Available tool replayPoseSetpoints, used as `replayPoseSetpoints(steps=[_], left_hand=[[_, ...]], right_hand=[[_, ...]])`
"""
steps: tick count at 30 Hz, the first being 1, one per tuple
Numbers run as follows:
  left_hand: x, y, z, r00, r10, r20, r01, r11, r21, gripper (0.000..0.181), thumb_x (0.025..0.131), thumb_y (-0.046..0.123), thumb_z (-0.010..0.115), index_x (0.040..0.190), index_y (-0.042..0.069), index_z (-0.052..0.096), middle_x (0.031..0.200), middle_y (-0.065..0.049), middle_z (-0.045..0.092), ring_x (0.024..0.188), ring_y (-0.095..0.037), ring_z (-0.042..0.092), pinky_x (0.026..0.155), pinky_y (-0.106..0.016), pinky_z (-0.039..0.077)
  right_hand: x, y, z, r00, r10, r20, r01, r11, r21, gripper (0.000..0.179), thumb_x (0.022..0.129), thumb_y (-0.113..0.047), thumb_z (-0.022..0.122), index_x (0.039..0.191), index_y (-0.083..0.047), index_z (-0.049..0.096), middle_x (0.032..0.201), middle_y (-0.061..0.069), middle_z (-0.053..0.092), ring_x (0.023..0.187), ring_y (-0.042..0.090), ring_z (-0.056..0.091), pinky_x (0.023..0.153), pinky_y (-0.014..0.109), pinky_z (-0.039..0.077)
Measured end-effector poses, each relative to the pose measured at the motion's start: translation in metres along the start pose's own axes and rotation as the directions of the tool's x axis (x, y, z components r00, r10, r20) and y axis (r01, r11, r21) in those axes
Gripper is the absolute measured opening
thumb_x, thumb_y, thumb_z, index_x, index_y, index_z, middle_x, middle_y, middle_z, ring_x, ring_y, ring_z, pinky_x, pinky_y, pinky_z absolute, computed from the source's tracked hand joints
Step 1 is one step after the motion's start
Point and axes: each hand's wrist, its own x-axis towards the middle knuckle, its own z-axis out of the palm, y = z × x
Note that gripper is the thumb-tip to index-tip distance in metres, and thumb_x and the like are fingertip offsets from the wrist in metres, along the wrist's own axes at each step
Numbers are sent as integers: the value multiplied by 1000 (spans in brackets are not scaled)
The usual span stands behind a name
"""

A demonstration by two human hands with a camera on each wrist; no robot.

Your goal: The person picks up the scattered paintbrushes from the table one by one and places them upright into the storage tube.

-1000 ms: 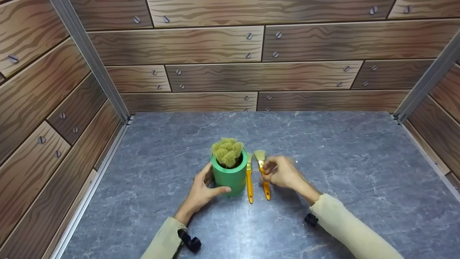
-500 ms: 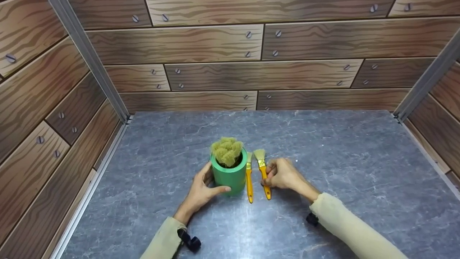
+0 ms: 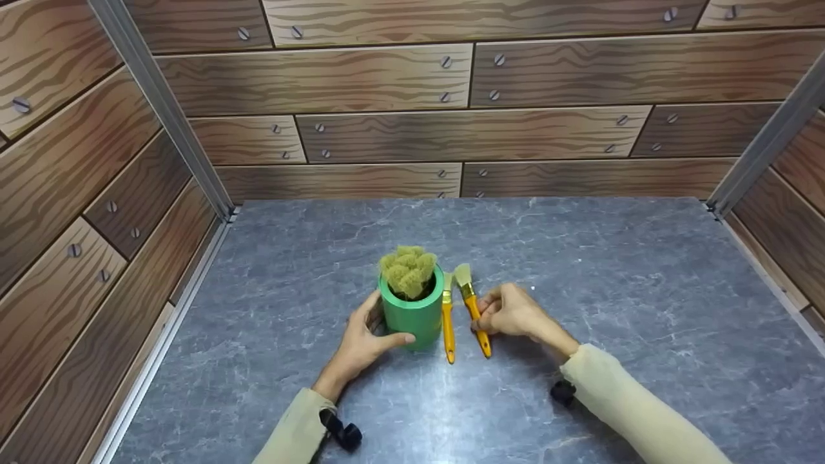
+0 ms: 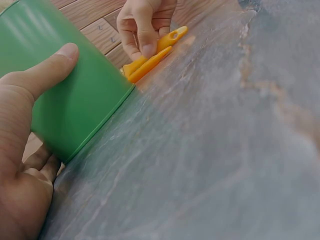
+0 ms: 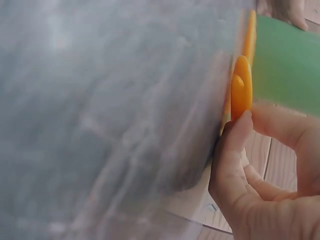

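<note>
A green cylindrical pot [image 3: 414, 325] stands upright on the table, with a yellow-green tufted plant [image 3: 408, 272] in it. My left hand [image 3: 362, 343] holds its near left side, thumb across the front and fingers behind, partly hidden. Close along the pot's right side lies a paintbrush [image 3: 448, 332] with an orange handle and pale bristles. Just right of it is a second, similar paintbrush [image 3: 484, 341], bristles pointing away from me and slanting left. My right hand [image 3: 514, 313] pinches this brush by the handle between thumb and fingers, also visible in both wrist views.
The grey marbled table [image 3: 612, 290] is bounded at the back by a wood-patterned wall [image 3: 464, 135] and by similar panels on both sides. Metal posts [image 3: 169, 116] mark the corners. A black strap device [image 3: 341, 430] sits on the left wrist.
The right hand has closed onto the right brush's handle. That brush has turned slightly, its handle end shifting right and its bristles a little left. The left hand and pot stay still.
</note>
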Motion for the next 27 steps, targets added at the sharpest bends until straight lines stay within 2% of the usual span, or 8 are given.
replayPoseSetpoints(steps=[3, 6, 11, 19, 23, 27], left_hand=[[1, 1, 0, 1000, 7, 0, -7, 1000, -6, 104, 82, 19, 96, 167, 26, 36, 165, -1, 49, 155, -25, 44, 128, -45, 38], [1, 2, -1, 1000, 11, -5, -11, 1000, -8, 104, 82, 18, 96, 167, 27, 37, 165, 0, 49, 155, -24, 44, 128, -46, 38], [0, 2, -1, 1000, 20, -5, -21, 1000, -15, 103, 81, 17, 96, 166, 28, 39, 164, 1, 51, 154, -22, 45, 128, -44, 38], [0, 0, -1, 1000, 26, 0, -26, 999, -23, 103, 82, 15, 96, 166, 27, 38, 164, 1, 51, 154, -22, 45, 128, -44, 38], [0, 1, -1, 1000, 18, 4, -18, 1000, -8, 104, 83, 18, 95, 167, 28, 36, 165, 2, 49, 155, -22, 44, 129, -46, 38], [0, 1, -1, 1000, 14, 6, -14, 1000, -12, 104, 83, 18, 96, 167, 29, 36, 165, 2, 49, 155, -22, 43, 129, -46, 37]], right_hand=[[-1, -6, -8, 999, -23, 22, 20, 992, 126, 29, 83, -1, 88, 105, 7, 71, 85, 8, 74, 73, 15, 73, 74, 34, 68], [-4, -16, -17, 996, -82, 32, 74, 978, 195, 29, 89, 0, 82, 113, 9, 69, 94, 12, 72, 80, 19, 73, 82, 38, 68], [-13, -30, -29, 982, -185, 25, 176, 963, 205, 28, 94, -4, 79, 117, 8, 69, 101, 12, 71, 89, 19, 71, 85, 35, 66], [-20, -52, -38, 955, -297, 1, 287, 924, 253, 25, 95, 0, 78, 116, 10, 68, 101, 15, 72, 88, 20, 73, 86, 35, 67], [-22, -63, -41, 943, -331, -33, 328, 908, 259, 22, 96, 0, 77, 114, 9, 69, 101, 14, 73, 88, 20, 73, 85, 33, 67], [-24, -74, -41, 938, -344, -53, 345, 899, 269, 20, 95, 0, 77, 113, 6, 71, 103, 14, 74, 89, 22, 74, 89, 39, 67]])
